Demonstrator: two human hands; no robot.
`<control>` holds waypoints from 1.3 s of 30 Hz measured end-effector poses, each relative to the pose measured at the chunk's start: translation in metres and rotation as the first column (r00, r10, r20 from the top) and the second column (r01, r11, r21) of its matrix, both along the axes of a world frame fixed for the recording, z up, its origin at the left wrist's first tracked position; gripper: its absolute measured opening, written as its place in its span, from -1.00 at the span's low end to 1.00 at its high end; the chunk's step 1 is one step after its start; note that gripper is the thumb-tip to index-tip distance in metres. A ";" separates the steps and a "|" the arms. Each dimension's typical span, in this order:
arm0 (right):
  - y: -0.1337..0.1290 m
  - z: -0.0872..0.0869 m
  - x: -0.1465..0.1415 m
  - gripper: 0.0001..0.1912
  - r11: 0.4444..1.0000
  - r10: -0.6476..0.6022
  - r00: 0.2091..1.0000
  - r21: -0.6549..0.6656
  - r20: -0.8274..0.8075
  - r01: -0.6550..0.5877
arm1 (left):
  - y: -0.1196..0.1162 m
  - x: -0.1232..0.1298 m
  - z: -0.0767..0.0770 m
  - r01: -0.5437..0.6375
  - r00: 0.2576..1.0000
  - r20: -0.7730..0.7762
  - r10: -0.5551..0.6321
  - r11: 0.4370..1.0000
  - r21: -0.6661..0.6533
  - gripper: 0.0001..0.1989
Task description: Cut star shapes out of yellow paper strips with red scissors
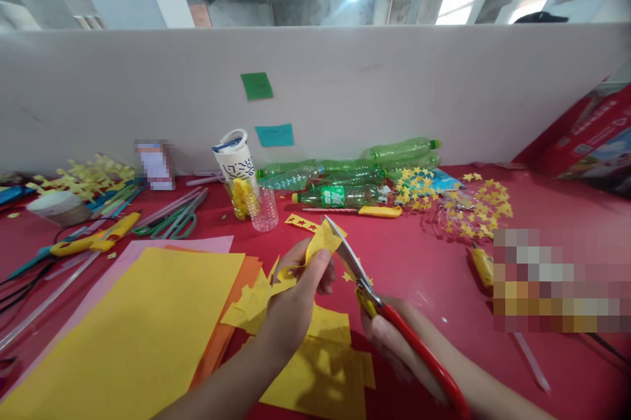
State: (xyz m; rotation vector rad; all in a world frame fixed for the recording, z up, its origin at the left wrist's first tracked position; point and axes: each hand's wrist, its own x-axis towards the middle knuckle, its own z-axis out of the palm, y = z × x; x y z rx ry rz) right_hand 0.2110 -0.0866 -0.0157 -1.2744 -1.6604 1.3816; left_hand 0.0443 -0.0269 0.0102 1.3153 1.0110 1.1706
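Head view. The left hand (298, 288) is pinching a small scrap of yellow paper (321, 240) between thumb and fingers, closed on it and holding it just above the red tabletop (424, 262) at the near centre. The right hand (394, 338) is wrapped around the handles of a pair of red-handled scissors (374, 295) — the fingers are curled shut on the grip, and the steel blades are pointing up and to the left, with the tip touching the scrap's right edge. How far the blades are parted cannot be told.

Below both hands, yellow paper offcuts (320, 367) are lying on the table. To the left, a stack of large paper sheets (133, 328) — yellow on top, orange and pink beneath — is covering the near-left area.

Farther back, a clear plastic bottle (263, 206) is standing upright beside a white printed cup (235, 160). To the right of these, several green plastic bottles (355, 173) are lying on their sides against the white partition wall (345, 78). Cut yellow paper stars (480, 206) are scattered at the far right, and a yellow-handled utility knife (93, 242) is lying at the far left, near green-handled scissors (170, 223).
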 end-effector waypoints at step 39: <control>-0.004 -0.003 -0.002 -0.44 0.995 0.034 0.999 -0.089 0.017 -0.032 | 0.001 -0.002 -0.006 -0.016 0.999 -0.042 0.017 0.999 0.030 -0.69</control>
